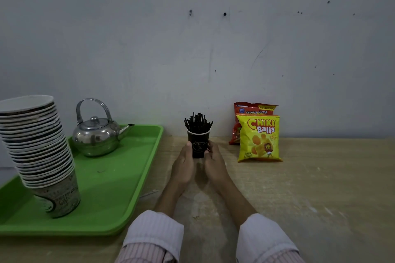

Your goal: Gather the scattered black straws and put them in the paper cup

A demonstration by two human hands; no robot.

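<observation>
— Where are the black straws?

— Standing bunched in the paper cup, with their top ends fanning out above its white rim. The cup is dark with a pale print on the front. It stands upright on the table, close to the wall.

— And your hands?

— Both are on the cup, one on each side. My left hand lies against its left side with the thumb running up towards the rim. The other fingers go round the back, where I can't see them. My right hand wraps round the right side, and its thumb is bent onto the front of the cup, low down. The cup is clasped between the two hands. The striped sleeves are turned back at my forearms.

— What's around it?

— On my right, near the cup but apart from it, a yellow Chiki Balls bag stands upright. A red snack bag is just behind it, against the wall. On my left is a green tray, with its near corner close to my left wrist. At the back of the tray is a shiny metal kettle with its handle up and its spout pointing towards the cup. At the front of the tray is a tall stack of paper cups, leaning to the left.
</observation>
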